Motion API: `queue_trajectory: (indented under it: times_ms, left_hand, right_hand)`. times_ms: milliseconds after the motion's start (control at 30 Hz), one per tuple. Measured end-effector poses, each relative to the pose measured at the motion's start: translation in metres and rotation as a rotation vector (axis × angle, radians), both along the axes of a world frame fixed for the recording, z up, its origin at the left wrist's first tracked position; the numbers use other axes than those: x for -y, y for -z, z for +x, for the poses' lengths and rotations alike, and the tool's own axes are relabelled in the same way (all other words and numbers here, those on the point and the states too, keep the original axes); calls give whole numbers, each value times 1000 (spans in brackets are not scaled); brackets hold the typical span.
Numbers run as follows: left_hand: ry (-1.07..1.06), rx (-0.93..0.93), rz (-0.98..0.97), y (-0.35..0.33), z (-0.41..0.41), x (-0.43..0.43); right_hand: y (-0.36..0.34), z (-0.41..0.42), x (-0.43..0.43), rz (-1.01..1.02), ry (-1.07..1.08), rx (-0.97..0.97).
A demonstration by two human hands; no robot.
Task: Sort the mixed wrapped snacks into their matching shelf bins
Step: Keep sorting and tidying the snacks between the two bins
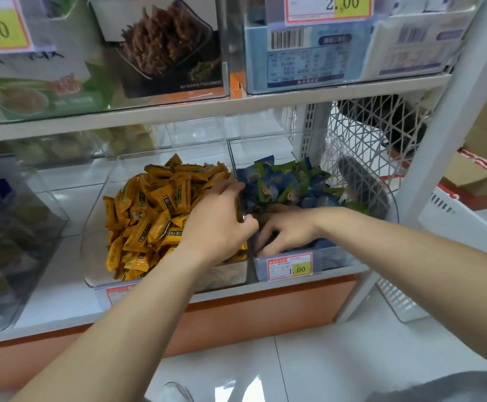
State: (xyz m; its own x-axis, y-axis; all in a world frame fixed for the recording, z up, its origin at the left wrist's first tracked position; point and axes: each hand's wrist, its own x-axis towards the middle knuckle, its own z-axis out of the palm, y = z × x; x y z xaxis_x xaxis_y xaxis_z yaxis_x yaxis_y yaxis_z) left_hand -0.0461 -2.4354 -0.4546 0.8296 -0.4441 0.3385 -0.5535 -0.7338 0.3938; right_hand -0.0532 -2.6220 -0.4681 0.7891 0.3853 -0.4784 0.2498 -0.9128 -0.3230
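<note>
Shelf: is carrying clear bins, mid-frame.
Left hand: is curling over yellow-wrapped snacks; grip unclear.
Right hand: splayed, is raking blue-wrapped snacks, likely for strays.

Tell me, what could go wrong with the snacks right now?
The yellow snacks are heaped high, and the left hand reaches across them, so some might slide into the blue bin. The right hand digs near that bin's front edge, so blue snacks might spill out.
</note>
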Motion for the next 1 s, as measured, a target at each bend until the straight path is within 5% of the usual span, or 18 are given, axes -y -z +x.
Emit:
queue_trajectory:
  times_ms: [133, 367, 567, 700, 833, 1000]
  left_hand:
    - [4, -9, 5, -2, 1, -3]
    - [1, -4, 9, -4, 1, -2]
    - [-1, -18, 15, -6, 2, -2]
    - [-9, -22, 7, -6, 0, -1]
    - [-4, -14, -1, -5, 0, 0]
    - [1, -18, 4, -4, 1, 1]
  right_hand:
    - [11, 15, 17, -392, -75, 197]
    - [0, 14, 55, -396, 29, 377]
    - [-15, 12, 48, -462, 68, 328]
    - [-33, 16, 46, -262, 102, 38]
    - [-26, 31, 36, -23, 129, 546]
    - [9, 68, 23, -243, 187, 201]
